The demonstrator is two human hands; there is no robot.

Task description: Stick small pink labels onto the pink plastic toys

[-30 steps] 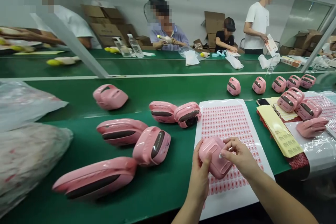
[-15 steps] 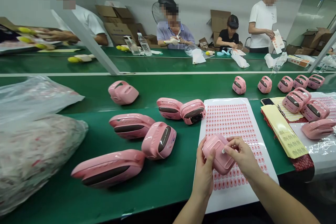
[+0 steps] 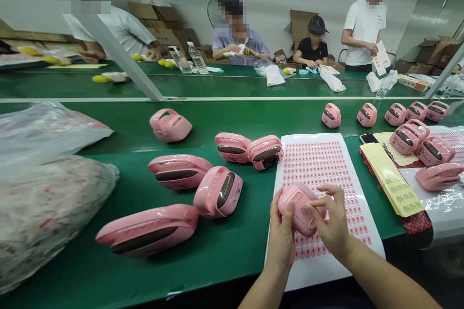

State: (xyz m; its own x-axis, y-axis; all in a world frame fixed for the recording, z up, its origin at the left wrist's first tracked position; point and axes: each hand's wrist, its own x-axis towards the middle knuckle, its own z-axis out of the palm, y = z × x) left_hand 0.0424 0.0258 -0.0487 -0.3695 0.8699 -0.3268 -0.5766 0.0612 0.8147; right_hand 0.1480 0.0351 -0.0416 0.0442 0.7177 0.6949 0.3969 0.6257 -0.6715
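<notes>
My left hand (image 3: pixel 282 229) is closed around the left side of a pink plastic case (image 3: pixel 297 205), its thumb lying on the smooth face with a raised rectangular panel. At the right part of that face, my right hand (image 3: pixel 331 224) has thumb and forefinger pinched together; what lies between them, if anything, is too small to make out. Small grey marks show on the case beside the fingertips. Beneath both hands lies a white sheet (image 3: pixel 319 270) with rows of small pink oval stickers (image 3: pixel 313 164).
Several pink handled cases with dark windows (image 3: pixel 217 192) stand to the left, more (image 3: pixel 409 136) at the right. A bulging plastic bag (image 3: pixel 54 212) fills the left edge. Yellow label sheets (image 3: pixel 393 181) lie right. Across the green conveyor (image 3: pixel 232 118), co-workers sit and stand.
My right fingers have come in against the case's face, where grey marks now show; the white speck at the fingertips is no longer distinct. My left hand keeps its hold.
</notes>
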